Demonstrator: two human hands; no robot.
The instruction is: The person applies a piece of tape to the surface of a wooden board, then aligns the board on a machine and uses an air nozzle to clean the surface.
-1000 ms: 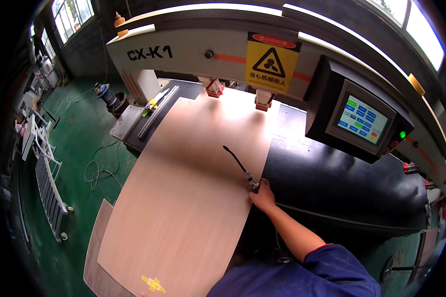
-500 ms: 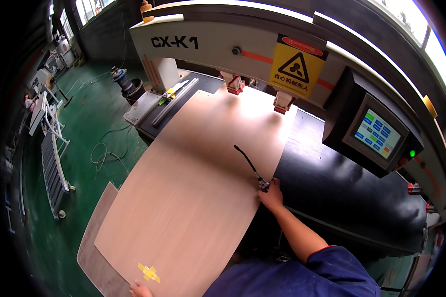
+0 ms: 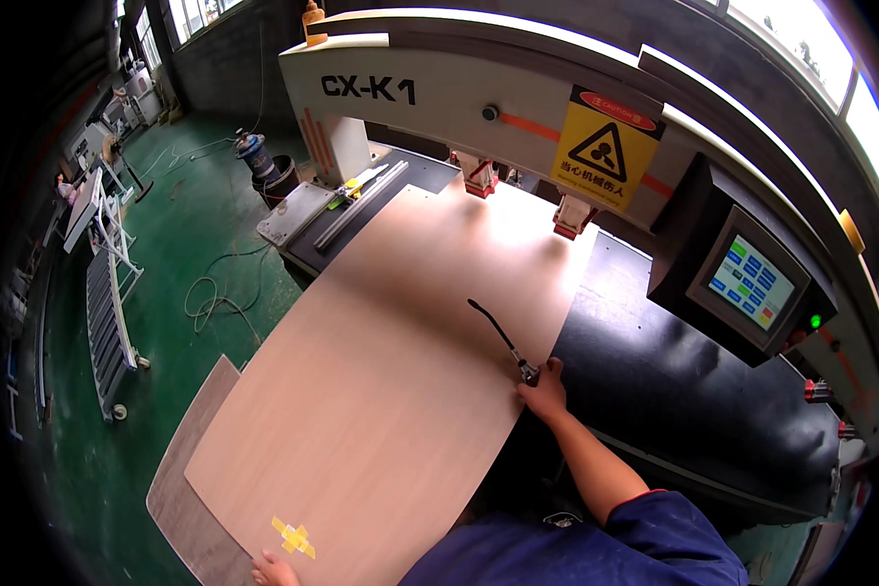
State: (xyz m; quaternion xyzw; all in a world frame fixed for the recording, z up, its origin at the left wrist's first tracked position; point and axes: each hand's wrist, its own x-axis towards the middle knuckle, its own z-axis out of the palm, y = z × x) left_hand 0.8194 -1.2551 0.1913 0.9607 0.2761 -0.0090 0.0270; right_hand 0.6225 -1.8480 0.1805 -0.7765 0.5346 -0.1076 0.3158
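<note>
A large pale wood-grain panel point(image 3: 361, 391) stretches lengthwise from the near left to beneath the machine's beam. My right hand point(image 3: 545, 391), at the panel's right edge, is closed around an air blow gun point(image 3: 528, 372). The gun's long dark nozzle points away to the far left, over the panel. At the near left corner, my left hand point(image 3: 276, 569) has its fingers curled at the panel's edge; part of it is cut off by the picture's lower rim. Just beyond that hand, yellow tape strips point(image 3: 294, 538) cross on the panel.
A grey-brown board point(image 3: 190, 469) shows under the panel's near left side. The white beam point(image 3: 439, 107) spans the far side, with red-tipped heads point(image 3: 572, 217) and a control screen point(image 3: 754, 282). The black machine bed point(image 3: 674, 361) lies right; a hose point(image 3: 230, 303) is on the green floor.
The view has shifted slightly, so the machine appears a little lower and further right. My right hand still holds the blow gun; my left hand remains at the near corner.
</note>
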